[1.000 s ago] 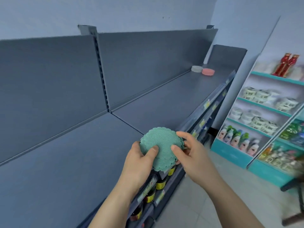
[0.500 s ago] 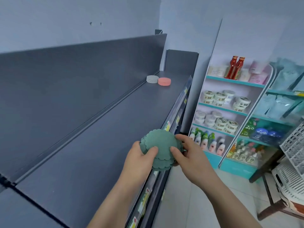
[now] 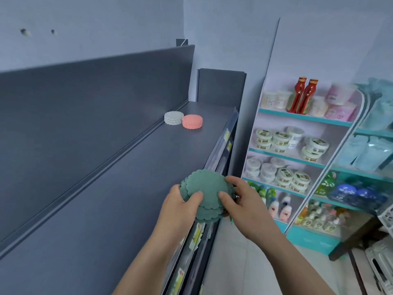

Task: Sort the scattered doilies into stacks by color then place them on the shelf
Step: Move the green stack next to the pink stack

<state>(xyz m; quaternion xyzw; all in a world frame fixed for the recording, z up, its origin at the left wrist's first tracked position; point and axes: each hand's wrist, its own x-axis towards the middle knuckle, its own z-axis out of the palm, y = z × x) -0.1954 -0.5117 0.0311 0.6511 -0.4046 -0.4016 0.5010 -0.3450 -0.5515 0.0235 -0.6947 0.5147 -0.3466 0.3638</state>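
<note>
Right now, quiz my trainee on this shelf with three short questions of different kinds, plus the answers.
1. True or false: the green stack lies on the shelf.
2. Which stack sits closest to the shelf's back panel? A. white stack B. pink stack C. green stack
3. How many hands grip the green stack?
Key: 1. False; the left hand and right hand hold it over the shelf's front edge. 2. A; the pink stack is beside it, toward the front. 3. Two.
</note>
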